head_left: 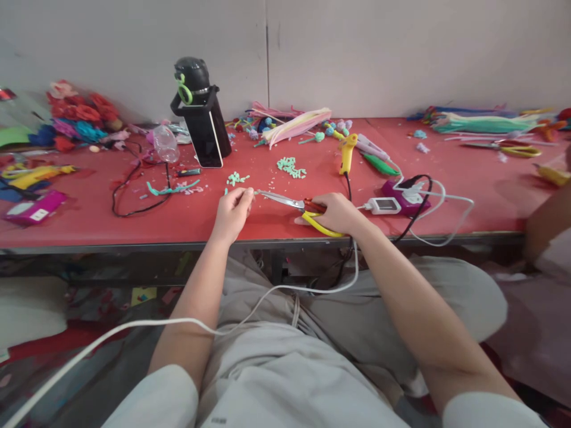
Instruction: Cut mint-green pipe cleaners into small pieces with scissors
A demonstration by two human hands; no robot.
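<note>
My left hand (233, 215) is closed in a pinch just above the front of the red table, on a light green pipe cleaner that is mostly hidden; a bit of green peeks out behind the fingers. My right hand (335, 214) grips scissors (285, 200) with red and yellow handles. Their blades point left, with the tips close to my left fingertips. Just beyond the left hand lies a small pile of cut green pieces (236, 178). A larger heap of cut green pieces (291, 167) sits farther right.
A black bottle (193, 74) and a phone-like device (206, 137) stand behind. A yellow glue gun (347, 153), a purple power strip (404, 199) and cables lie right. Pipe cleaner bundles (297, 126) line the back. A white cable (285, 288) crosses my lap. Another person's arm (548, 217) shows at right.
</note>
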